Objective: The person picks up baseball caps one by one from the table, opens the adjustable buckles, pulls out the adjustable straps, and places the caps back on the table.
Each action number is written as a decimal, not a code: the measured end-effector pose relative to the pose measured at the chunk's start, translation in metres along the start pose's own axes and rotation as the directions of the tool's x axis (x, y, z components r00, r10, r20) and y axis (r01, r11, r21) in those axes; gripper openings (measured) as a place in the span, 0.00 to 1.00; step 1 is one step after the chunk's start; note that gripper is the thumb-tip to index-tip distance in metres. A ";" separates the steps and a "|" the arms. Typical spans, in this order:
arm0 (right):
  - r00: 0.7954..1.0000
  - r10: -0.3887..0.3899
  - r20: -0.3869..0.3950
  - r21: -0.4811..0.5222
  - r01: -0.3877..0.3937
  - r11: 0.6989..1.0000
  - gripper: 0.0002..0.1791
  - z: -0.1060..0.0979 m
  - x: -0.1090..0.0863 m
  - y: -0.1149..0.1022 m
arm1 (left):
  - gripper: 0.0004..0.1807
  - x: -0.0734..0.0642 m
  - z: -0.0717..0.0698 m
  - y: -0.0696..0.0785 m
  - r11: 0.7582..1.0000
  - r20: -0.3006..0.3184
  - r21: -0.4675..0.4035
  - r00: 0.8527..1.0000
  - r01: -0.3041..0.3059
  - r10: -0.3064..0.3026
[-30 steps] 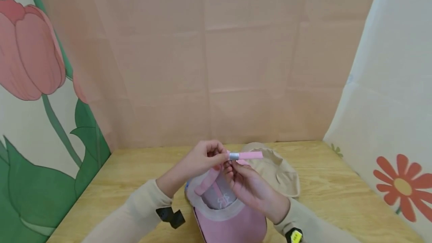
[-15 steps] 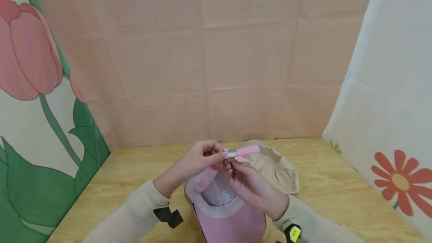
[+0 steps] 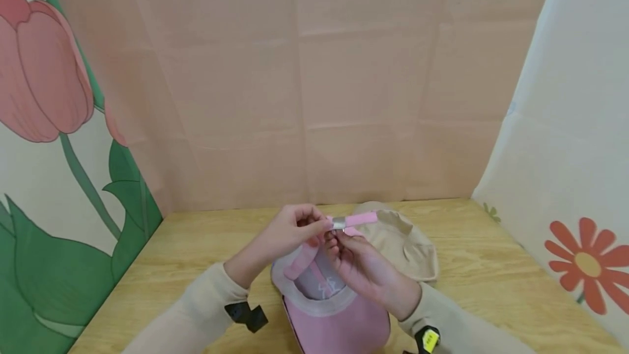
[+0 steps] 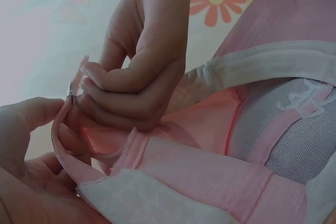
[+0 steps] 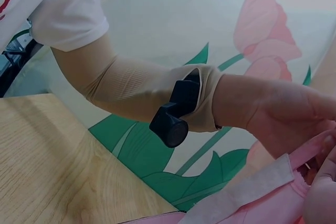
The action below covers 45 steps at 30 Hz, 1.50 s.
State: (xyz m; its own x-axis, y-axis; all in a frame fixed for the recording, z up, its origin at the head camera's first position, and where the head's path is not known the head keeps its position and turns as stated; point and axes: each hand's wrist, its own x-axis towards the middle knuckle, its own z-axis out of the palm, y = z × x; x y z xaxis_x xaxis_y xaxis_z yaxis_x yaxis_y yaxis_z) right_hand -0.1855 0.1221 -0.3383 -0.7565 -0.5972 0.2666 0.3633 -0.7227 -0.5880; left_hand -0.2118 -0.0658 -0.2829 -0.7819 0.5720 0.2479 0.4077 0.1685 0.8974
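A pink cap (image 3: pixel 339 321) lies upturned in front of me, its grey mesh inside and pale sweatband showing. Its pink strap (image 3: pixel 362 218) runs through a small silver buckle (image 3: pixel 339 223), and the strap's free end sticks out to the right. With thumb and fingers my left hand (image 3: pixel 295 234) pinches the strap at the buckle's left side. My right hand (image 3: pixel 368 272) pinches at the buckle from below, fingers curled. In the left wrist view the buckle (image 4: pixel 71 94) sits between the two hands' fingertips, and the strap loops down to the cap's back edge.
Behind the pink cap a beige cap (image 3: pixel 408 250) lies on the wooden table (image 3: pixel 196 245). A tan cloth backdrop (image 3: pixel 295 97) stands at the table's far edge. Flower-printed panels (image 3: pixel 540 179) rise on both sides.
The strap's free end has tilted slightly upward and the buckle has turned a little with it. Both hands keep their hold in nearly the same place.
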 end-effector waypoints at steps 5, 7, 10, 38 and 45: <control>1.000 0.007 -0.015 -0.019 -0.008 1.000 0.18 0.001 -0.001 0.001 | 0.11 -0.001 0.001 0.001 1.000 -0.005 0.002 1.000 -0.014 0.014; 1.000 0.008 -0.019 -0.021 -0.008 1.000 0.17 0.001 -0.001 0.000 | 0.11 -0.001 0.001 0.001 1.000 -0.007 0.006 1.000 -0.015 0.015; 1.000 0.005 -0.017 -0.023 -0.005 1.000 0.18 0.001 0.000 0.000 | 0.11 -0.001 0.001 0.002 1.000 -0.011 0.014 1.000 -0.011 0.011; 1.000 0.011 -0.028 -0.008 -0.011 1.000 0.15 0.002 -0.004 0.000 | 0.11 -0.004 -0.004 0.001 1.000 0.005 -0.015 1.000 -0.008 0.008; 1.000 0.015 -0.016 -0.035 -0.015 0.999 0.13 0.004 -0.001 -0.008 | 0.12 0.003 -0.004 0.007 1.000 0.021 -0.017 1.000 0.017 -0.017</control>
State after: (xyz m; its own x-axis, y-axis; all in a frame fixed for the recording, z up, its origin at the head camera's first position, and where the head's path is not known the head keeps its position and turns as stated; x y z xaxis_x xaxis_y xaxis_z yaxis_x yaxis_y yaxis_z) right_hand -0.1854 0.1265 -0.3306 -0.7595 -0.6022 0.2459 0.3555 -0.7009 -0.6183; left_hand -0.2138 -0.0662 -0.2742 -0.7788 0.5855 0.2252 0.3864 0.1649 0.9075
